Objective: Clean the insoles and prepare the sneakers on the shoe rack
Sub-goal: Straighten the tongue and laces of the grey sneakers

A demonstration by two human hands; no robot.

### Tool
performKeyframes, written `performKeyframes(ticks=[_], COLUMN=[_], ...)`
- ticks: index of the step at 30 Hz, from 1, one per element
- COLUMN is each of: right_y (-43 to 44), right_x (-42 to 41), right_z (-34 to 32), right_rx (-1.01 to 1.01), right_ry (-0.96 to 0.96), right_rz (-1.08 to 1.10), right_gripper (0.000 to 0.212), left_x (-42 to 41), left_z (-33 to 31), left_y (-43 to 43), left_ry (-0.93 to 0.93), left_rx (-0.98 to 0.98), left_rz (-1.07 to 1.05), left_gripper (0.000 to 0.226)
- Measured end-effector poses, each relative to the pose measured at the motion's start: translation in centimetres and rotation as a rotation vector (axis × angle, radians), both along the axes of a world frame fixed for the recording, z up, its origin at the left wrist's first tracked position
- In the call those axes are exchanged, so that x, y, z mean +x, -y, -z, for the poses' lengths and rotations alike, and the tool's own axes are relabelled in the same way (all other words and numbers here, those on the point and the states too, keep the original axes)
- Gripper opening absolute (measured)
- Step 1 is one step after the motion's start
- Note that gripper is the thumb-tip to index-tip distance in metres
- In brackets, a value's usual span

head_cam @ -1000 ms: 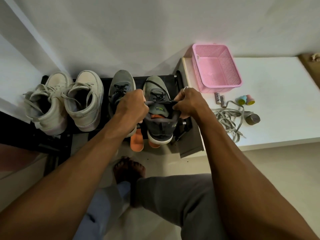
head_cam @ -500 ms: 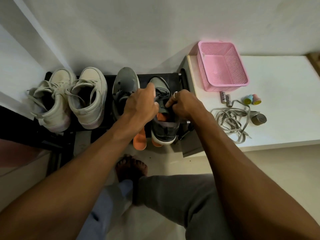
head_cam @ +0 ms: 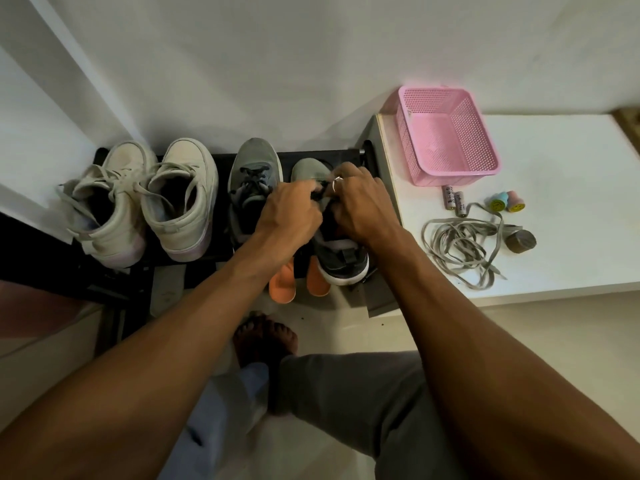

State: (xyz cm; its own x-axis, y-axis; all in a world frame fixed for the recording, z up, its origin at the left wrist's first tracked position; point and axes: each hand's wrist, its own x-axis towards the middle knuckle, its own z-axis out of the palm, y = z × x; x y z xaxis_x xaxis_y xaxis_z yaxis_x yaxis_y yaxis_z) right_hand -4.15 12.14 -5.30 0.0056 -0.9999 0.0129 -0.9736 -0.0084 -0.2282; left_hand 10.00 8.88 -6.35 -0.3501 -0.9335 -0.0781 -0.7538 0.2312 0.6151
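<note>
Two grey sneakers stand on the black shoe rack [head_cam: 346,154]. The left grey sneaker [head_cam: 254,174] is laced. Over the right grey sneaker [head_cam: 341,261] both hands meet above its throat. My left hand [head_cam: 287,216] and my right hand [head_cam: 360,206], which wears a ring, each pinch the dark lace near the shoe's front. Two orange insoles [head_cam: 282,285] stick out from under the rack's front edge, below the grey pair. A pair of off-white high-top sneakers [head_cam: 145,202] stands at the rack's left end.
A white surface [head_cam: 554,161] to the right carries a pink mesh basket [head_cam: 446,136], loose grey laces [head_cam: 460,247], two batteries [head_cam: 453,200], two small coloured stamps [head_cam: 505,201] and a tape roll [head_cam: 520,240]. A white wall is behind. My bare foot [head_cam: 265,337] stands below.
Both hands moved forward from the right sneaker's heel and tongue toward its toe end and closed in on the lace. The view shifted slightly.
</note>
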Motion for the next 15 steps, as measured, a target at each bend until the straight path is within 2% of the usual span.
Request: performKeyframes(ticks=[4,7,10,15], right_y=[0.2,0.1,0.0,0.0], right_x=[-0.3,0.2,0.5,0.8], right_z=[-0.1,-0.3,-0.8,-0.9], right_rx=[-0.040,-0.090,-0.130,-0.184], right_ry=[0.099,0.129,0.144,0.108], right_rz=[-0.009,0.013,0.036,0.081], right_gripper=[0.022,0.027,0.040,0.056], left_x=[0.1,0.0,0.0,-0.3], left_z=[-0.7,-1.5,-2.2,-2.1], left_y=[0.4,0.3,0.2,0.0], left_ry=[0.066,0.101,0.114,0.136], left_rx=[0.075,0.071,0.045,0.056], left_rz=[0.008,0.042,0.056,0.082], left_gripper=[0.044,0.038,0.030,0.042])
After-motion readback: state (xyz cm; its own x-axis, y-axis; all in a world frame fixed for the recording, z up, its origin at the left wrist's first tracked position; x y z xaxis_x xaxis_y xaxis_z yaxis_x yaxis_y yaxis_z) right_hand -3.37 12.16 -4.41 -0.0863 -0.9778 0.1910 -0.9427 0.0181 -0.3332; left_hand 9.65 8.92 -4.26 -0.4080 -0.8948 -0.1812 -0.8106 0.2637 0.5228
